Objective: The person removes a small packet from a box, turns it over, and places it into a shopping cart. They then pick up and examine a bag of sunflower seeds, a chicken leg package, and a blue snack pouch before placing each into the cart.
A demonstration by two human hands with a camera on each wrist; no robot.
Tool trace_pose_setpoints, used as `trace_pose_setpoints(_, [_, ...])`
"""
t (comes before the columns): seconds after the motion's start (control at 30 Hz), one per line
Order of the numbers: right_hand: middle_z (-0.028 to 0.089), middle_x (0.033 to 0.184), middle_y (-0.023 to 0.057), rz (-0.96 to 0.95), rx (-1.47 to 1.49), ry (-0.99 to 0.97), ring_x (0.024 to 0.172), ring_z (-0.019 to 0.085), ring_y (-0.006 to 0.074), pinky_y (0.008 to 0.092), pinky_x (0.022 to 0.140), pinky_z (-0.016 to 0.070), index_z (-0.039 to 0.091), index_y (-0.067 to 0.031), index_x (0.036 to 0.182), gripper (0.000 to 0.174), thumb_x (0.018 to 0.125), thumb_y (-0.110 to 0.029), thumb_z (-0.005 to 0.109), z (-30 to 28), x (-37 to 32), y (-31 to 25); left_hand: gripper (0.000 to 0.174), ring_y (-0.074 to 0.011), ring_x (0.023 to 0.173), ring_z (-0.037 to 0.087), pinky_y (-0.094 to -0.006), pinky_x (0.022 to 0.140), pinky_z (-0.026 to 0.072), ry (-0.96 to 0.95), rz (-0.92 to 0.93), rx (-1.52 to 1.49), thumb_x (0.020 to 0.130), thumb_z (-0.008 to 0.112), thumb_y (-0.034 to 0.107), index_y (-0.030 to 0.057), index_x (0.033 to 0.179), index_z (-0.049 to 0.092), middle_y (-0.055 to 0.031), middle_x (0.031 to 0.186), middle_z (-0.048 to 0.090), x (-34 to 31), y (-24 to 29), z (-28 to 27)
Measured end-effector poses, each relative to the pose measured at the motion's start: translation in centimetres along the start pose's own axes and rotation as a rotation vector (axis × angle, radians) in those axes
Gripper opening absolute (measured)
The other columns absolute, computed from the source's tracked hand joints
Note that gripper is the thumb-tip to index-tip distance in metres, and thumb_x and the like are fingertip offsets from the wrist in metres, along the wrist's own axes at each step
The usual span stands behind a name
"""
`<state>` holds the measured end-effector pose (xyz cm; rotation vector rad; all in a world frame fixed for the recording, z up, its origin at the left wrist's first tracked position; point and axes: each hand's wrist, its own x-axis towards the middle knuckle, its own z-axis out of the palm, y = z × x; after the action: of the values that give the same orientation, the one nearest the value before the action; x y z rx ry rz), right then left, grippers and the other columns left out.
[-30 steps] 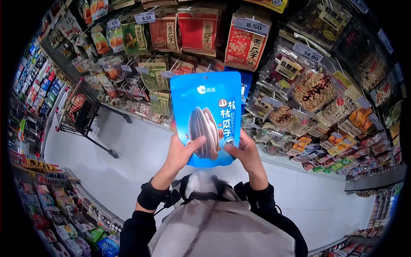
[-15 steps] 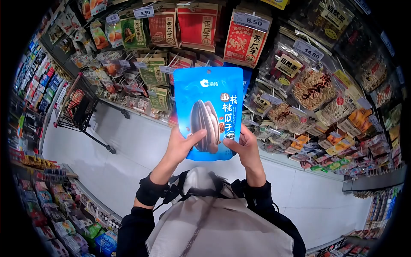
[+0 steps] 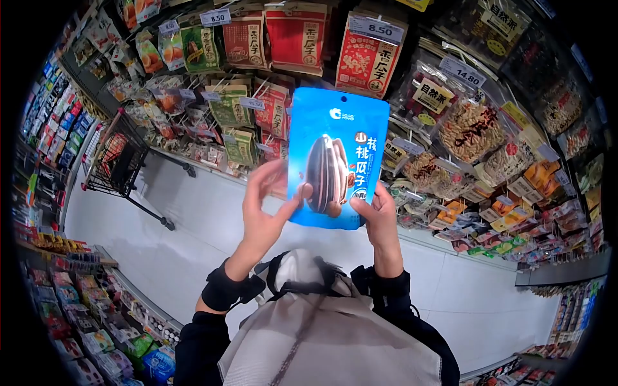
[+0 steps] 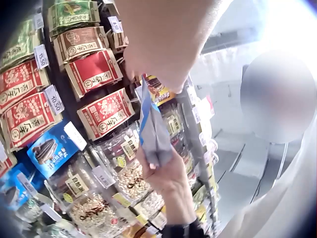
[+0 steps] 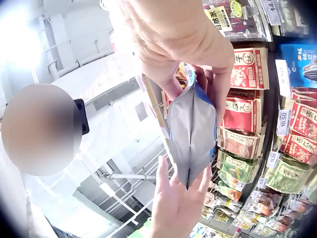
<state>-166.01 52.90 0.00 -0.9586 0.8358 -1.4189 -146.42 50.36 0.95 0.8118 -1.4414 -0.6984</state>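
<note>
A blue sunflower seed bag (image 3: 328, 161) with a large striped seed printed on its front stands upright before me. My right hand (image 3: 380, 215) grips its lower right corner, thumb on the front and fingers behind. My left hand (image 3: 264, 206) is at the lower left edge, its thumb tip overlapping the bag and its fingers spread away, partly blurred. In the right wrist view, the left hand (image 5: 178, 208) has its fingers extended around the bag's edge, and the grey bottom of the bag (image 5: 190, 134) faces the camera.
Red seed packets (image 3: 370, 58) hang on the rack ahead, with price tags above. Clear bags of dried food (image 3: 473, 132) hang to the right. A shopping cart (image 3: 116, 157) stands at the left on the pale floor (image 3: 187, 257). More shelves (image 3: 84, 309) line the lower left.
The bag has moved up and to the right in the head view. My left hand has loosened from its hold, its fingers spreading off the left edge; the right hand keeps its grip.
</note>
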Motion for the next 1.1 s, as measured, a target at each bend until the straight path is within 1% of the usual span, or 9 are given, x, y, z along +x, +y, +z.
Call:
trace_pose_setpoints(0.13, [0.053, 0.108, 0.0071, -0.03, 0.083, 0.13, 0.097, 0.051, 0.0131, 0.0269, 0.084, 0.0395, 0.042, -0.0003, 0.118, 0.047, 0.075, -0.004, 0.06, 0.2, 0.1, 0.4, 0.045, -0.0199, 0.107, 0.048, -0.0346, 0.087, 0.0407, -0.242, 0.792, 0.637, 0.065, 0.072, 0.018, 0.015, 0.106, 0.053, -0.0031, 0.114, 0.051, -1.7, -1.1, -1.0])
trace_pose_setpoints(0.17, [0.051, 0.109, 0.0068, -0.026, 0.099, 0.139, 0.098, 0.051, 0.0138, 0.0277, 0.084, 0.0397, 0.039, -0.0008, 0.119, 0.049, 0.075, -0.004, 0.06, 0.2, 0.1, 0.6, 0.037, -0.0173, 0.109, 0.046, -0.0374, 0.091, 0.0379, -0.284, 0.905, 0.825, 0.069, 0.067, 0.023, 0.023, 0.104, 0.055, 0.0017, 0.119, 0.049, -2.2, -1.2, -0.8])
trace_pose_setpoints(0.3, [0.049, 0.11, 0.0064, -0.052, 0.153, 0.189, 0.097, 0.05, 0.0144, 0.0282, 0.084, 0.0401, 0.035, -0.0016, 0.121, 0.054, 0.074, -0.002, 0.061, 1.5, -0.3, 0.7, 0.027, -0.0167, 0.11, 0.046, -0.0387, 0.093, 0.0348, -0.242, 0.97, 1.015, 0.075, 0.059, 0.027, 0.0315, 0.102, 0.056, 0.0023, 0.118, 0.049, -1.8, -1.8, 0.4])
trace_pose_setpoints(0.53, [0.048, 0.111, 0.0066, -0.075, 0.106, 0.155, 0.102, 0.048, 0.0155, 0.028, 0.087, 0.0387, 0.034, -0.0013, 0.121, 0.052, 0.074, 0.002, 0.058, 2.7, -0.7, 1.2, 0.028, -0.0235, 0.098, 0.055, -0.0373, 0.084, 0.0438, -0.187, 0.984, 0.842, 0.07, 0.063, 0.018, 0.0247, 0.097, 0.057, -0.0038, 0.11, 0.055, 0.6, -1.9, 1.4])
trace_pose_setpoints(0.67, [0.046, 0.114, 0.0119, -0.037, 0.173, 0.038, 0.106, 0.048, 0.0195, 0.0304, 0.088, 0.0413, 0.034, 0.0004, 0.12, 0.045, 0.08, -0.004, 0.055, 1.7, -0.3, 0.2, 0.037, -0.03, 0.097, 0.056, -0.0391, 0.082, 0.045, -0.161, 0.695, 0.467, 0.068, 0.064, -0.001, 0.0103, 0.101, 0.052, -0.0147, 0.104, 0.057, 1.4, -2.6, 0.1])
trace_pose_setpoints(0.7, [0.046, 0.115, 0.0126, -0.012, 0.177, 0.009, 0.107, 0.047, 0.0203, 0.0319, 0.089, 0.0414, 0.034, 0.0005, 0.12, 0.045, 0.081, -0.005, 0.054, 1.5, -0.2, -0.1, 0.041, -0.0297, 0.1, 0.055, -0.0377, 0.083, 0.0442, -0.108, 0.479, 0.231, 0.065, 0.066, -0.005, 0.0029, 0.102, 0.049, -0.0203, 0.104, 0.056, 1.0, -2.1, 0.2])
trace_pose_setpoints(0.83, [0.044, 0.117, 0.0151, 0.004, 0.209, -0.02, 0.107, 0.049, 0.023, 0.0369, 0.091, 0.0424, 0.034, 0.0007, 0.12, 0.04, 0.086, -0.014, 0.049, 1.6, 0.4, 0.6, 0.055, -0.021, 0.102, 0.051, -0.0344, 0.089, 0.0391, 0.035, -0.304, -0.125, 0.072, 0.065, 0.002, 0.0003, 0.119, 0.038, -0.0129, 0.115, 0.047, -0.7, 0.1, 0.5])
trace_pose_setpoints(0.97, [0.048, 0.114, 0.013, -0.059, 0.296, 0.032, 0.104, 0.051, 0.0223, 0.0385, 0.088, 0.0445, 0.037, 0.0017, 0.118, 0.037, 0.087, -0.016, 0.048, 2.4, 0.3, -0.1, 0.046, -0.0159, 0.101, 0.05, -0.0312, 0.09, 0.0373, 0.001, -0.525, -0.649, 0.076, 0.061, 0.002, 0.0017, 0.118, 0.039, -0.0066, 0.112, 0.05, -0.3, 3.1, 0.8])
trace_pose_setpoints(1.1, [0.053, 0.109, 0.0128, -0.111, 0.357, 0.08, 0.095, 0.057, 0.021, 0.0363, 0.079, 0.0502, 0.039, 0.0039, 0.114, 0.035, 0.087, -0.016, 0.05, 2.5, 0.2, -0.8, 0.046, -0.016, 0.102, 0.05, -0.0328, 0.09, 0.0379, -0.048, -0.607, -0.728, 0.077, 0.062, 0.007, 0.0023, 0.118, 0.04, -0.0056, 0.112, 0.05, -0.3, 3.7, 0.8])
